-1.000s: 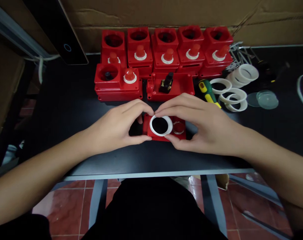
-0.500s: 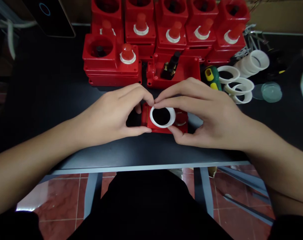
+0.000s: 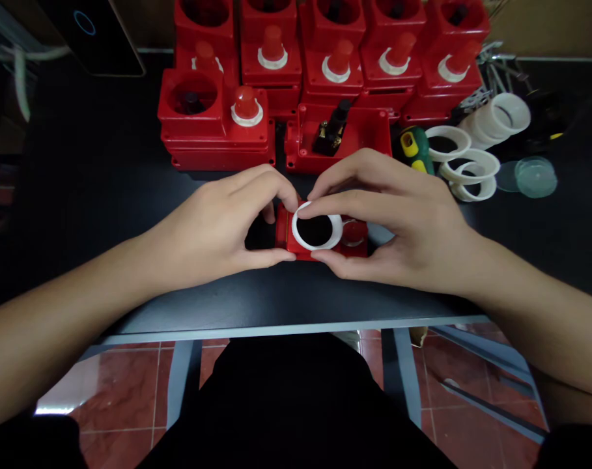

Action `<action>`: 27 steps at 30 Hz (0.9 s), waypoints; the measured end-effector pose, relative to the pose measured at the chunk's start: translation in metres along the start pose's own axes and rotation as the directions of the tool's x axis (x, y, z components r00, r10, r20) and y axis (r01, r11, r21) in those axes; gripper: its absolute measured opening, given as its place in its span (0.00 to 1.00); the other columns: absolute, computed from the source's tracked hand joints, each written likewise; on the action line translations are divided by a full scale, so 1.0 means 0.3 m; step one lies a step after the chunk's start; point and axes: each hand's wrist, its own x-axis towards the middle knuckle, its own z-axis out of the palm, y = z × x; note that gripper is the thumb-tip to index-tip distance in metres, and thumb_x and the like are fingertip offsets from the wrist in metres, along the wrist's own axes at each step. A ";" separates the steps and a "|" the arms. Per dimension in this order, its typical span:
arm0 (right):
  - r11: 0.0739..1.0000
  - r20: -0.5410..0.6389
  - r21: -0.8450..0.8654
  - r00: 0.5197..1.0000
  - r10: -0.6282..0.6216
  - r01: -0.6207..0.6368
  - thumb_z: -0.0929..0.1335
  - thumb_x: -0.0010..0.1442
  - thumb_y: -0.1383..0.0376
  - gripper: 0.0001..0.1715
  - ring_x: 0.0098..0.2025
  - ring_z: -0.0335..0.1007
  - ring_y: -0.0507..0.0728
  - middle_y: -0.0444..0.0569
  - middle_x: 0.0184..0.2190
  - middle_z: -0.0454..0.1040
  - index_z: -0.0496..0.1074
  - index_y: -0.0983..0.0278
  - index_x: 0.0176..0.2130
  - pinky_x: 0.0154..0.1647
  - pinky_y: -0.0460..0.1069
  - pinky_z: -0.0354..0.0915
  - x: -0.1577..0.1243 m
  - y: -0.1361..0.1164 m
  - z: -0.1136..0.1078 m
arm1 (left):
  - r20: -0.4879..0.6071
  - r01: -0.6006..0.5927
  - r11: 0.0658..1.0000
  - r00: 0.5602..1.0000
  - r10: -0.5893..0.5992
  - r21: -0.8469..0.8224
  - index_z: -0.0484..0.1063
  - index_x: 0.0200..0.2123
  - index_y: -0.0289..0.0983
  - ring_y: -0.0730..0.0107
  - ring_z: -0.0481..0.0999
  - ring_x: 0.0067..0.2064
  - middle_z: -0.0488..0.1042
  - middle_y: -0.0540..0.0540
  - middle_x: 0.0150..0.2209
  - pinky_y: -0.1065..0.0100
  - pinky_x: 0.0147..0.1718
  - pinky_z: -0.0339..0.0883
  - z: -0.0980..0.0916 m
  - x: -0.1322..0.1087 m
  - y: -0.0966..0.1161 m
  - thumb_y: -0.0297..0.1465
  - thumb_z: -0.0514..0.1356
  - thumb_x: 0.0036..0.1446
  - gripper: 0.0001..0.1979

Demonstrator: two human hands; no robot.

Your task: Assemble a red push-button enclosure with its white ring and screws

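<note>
A small red plastic housing cover [image 3: 282,229] lies on the dark table in front of me, with a white ring [image 3: 335,233] seated around its dark round opening. My left hand [image 3: 222,225] grips the cover's left end, thumb on the near edge and fingers on the far side. Around the ring curve the fingers of my right hand [image 3: 398,221], its index fingertip on the far rim and its thumb at the near rim. Right of the ring, a red round part [image 3: 355,232] shows partly under my right hand.
Behind my hands sit an open red box [image 3: 368,133] holding a black switch part [image 3: 332,130], and a closed red box [image 3: 222,146]. Several more red boxes [image 3: 335,78] line the back. At right are a green-yellow screwdriver [image 3: 417,151], loose white rings [image 3: 491,164] and clear discs [image 3: 536,177].
My right thumb has slid left along the ring's near rim, and the right fingers have shifted on its far side. My left hand keeps its hold on the cover.
</note>
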 end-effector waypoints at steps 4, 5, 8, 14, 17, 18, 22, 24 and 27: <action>1.000 -0.014 0.001 1.000 -0.023 0.023 0.75 0.74 0.61 0.13 0.56 0.82 0.64 0.55 0.55 0.81 0.82 0.51 0.56 0.57 0.62 0.82 0.001 -0.002 0.004 | 0.001 -0.015 1.000 1.000 0.015 0.005 0.78 0.53 0.45 0.55 0.85 0.47 0.83 0.44 0.52 0.53 0.51 0.84 0.000 0.000 0.000 0.51 0.72 0.71 0.19; 1.000 -0.014 0.005 1.000 -0.021 0.021 0.75 0.74 0.60 0.13 0.56 0.81 0.64 0.55 0.55 0.81 0.82 0.51 0.56 0.57 0.63 0.82 0.001 -0.002 0.005 | 0.001 -0.017 1.000 1.000 0.017 0.005 0.78 0.53 0.45 0.56 0.85 0.47 0.83 0.44 0.53 0.53 0.51 0.84 0.000 0.000 -0.001 0.51 0.72 0.71 0.19; 1.000 0.001 0.014 1.000 0.001 -0.001 0.75 0.73 0.61 0.13 0.57 0.81 0.66 0.55 0.55 0.81 0.83 0.51 0.56 0.59 0.64 0.81 0.001 -0.002 0.002 | -0.006 -0.018 1.000 1.000 0.018 -0.002 0.78 0.53 0.46 0.56 0.85 0.46 0.83 0.45 0.52 0.53 0.51 0.84 -0.001 0.000 -0.002 0.50 0.73 0.71 0.19; 0.998 0.027 0.061 1.000 0.002 -0.004 0.75 0.72 0.64 0.14 0.59 0.81 0.65 0.54 0.57 0.81 0.82 0.51 0.56 0.60 0.64 0.80 -0.001 0.004 -0.001 | -0.007 -0.027 0.999 1.000 0.027 0.034 0.76 0.56 0.45 0.57 0.85 0.46 0.83 0.45 0.54 0.55 0.50 0.83 0.003 -0.008 -0.007 0.51 0.72 0.71 0.22; 0.994 0.017 0.103 0.999 -0.037 0.035 0.76 0.72 0.65 0.15 0.60 0.81 0.63 0.55 0.58 0.82 0.82 0.56 0.57 0.61 0.62 0.79 0.000 0.008 -0.002 | -0.011 -0.044 0.998 0.999 0.045 0.055 0.73 0.59 0.43 0.59 0.85 0.46 0.83 0.45 0.53 0.57 0.49 0.82 0.004 -0.011 -0.010 0.51 0.73 0.71 0.25; 0.992 0.018 0.123 0.999 -0.040 0.038 0.76 0.71 0.65 0.17 0.60 0.81 0.62 0.55 0.58 0.82 0.82 0.58 0.58 0.62 0.61 0.79 0.001 0.008 -0.004 | -0.007 -0.050 0.997 0.999 0.051 0.055 0.73 0.58 0.43 0.59 0.85 0.46 0.83 0.45 0.53 0.57 0.49 0.82 0.004 -0.011 -0.010 0.51 0.73 0.71 0.25; 0.974 0.088 0.221 0.996 0.024 -0.043 0.77 0.67 0.69 0.24 0.61 0.81 0.62 0.52 0.59 0.85 0.80 0.58 0.61 0.63 0.59 0.78 0.007 0.005 -0.023 | 0.000 -0.028 0.999 1.000 0.028 0.034 0.74 0.55 0.45 0.56 0.86 0.46 0.84 0.46 0.51 0.55 0.49 0.82 0.005 -0.012 -0.008 0.52 0.73 0.70 0.23; 0.964 0.111 0.259 0.993 0.037 -0.065 0.78 0.67 0.67 0.25 0.60 0.82 0.64 0.51 0.60 0.85 0.80 0.56 0.62 0.62 0.60 0.79 0.007 0.008 -0.029 | -0.005 -0.007 1.000 1.000 0.007 0.019 0.74 0.55 0.45 0.57 0.86 0.45 0.83 0.46 0.50 0.55 0.48 0.82 0.006 -0.013 -0.007 0.53 0.74 0.68 0.25; 0.963 0.090 0.262 0.995 0.042 -0.064 0.81 0.66 0.58 0.30 0.62 0.80 0.67 0.55 0.61 0.82 0.78 0.58 0.64 0.64 0.63 0.78 0.002 0.018 -0.021 | -0.012 0.019 1.000 1.000 -0.019 0.006 0.74 0.55 0.45 0.57 0.86 0.45 0.83 0.47 0.50 0.56 0.47 0.82 0.008 -0.014 -0.007 0.52 0.76 0.66 0.26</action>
